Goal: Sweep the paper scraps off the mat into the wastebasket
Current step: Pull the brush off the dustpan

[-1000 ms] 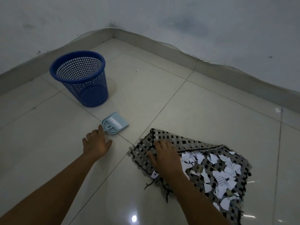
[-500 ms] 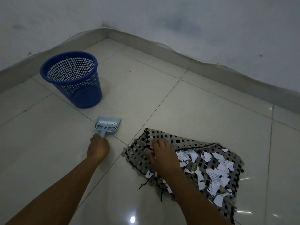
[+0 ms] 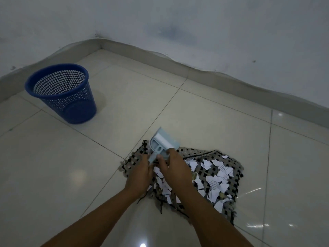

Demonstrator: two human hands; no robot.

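A woven black, grey and white mat (image 3: 197, 154) lies on the floor tiles, strewn with several white paper scraps (image 3: 216, 180). A small light-blue dustpan and brush set (image 3: 162, 142) is held tilted above the mat's near-left corner. My left hand (image 3: 139, 175) grips its handle from below. My right hand (image 3: 173, 166) holds the set's lower right part, fingers curled against it. A blue mesh wastebasket (image 3: 61, 92) stands upright on the floor to the far left, apart from the mat.
Glossy beige floor tiles (image 3: 204, 114) spread all around. A grey-white wall with a skirting (image 3: 213, 72) runs across the back and meets a second wall in a corner behind the wastebasket.
My left hand took the dustpan set by its handle, lifted it off the floor and carried it right, over the mat. My right hand left the mat and took hold of the set.
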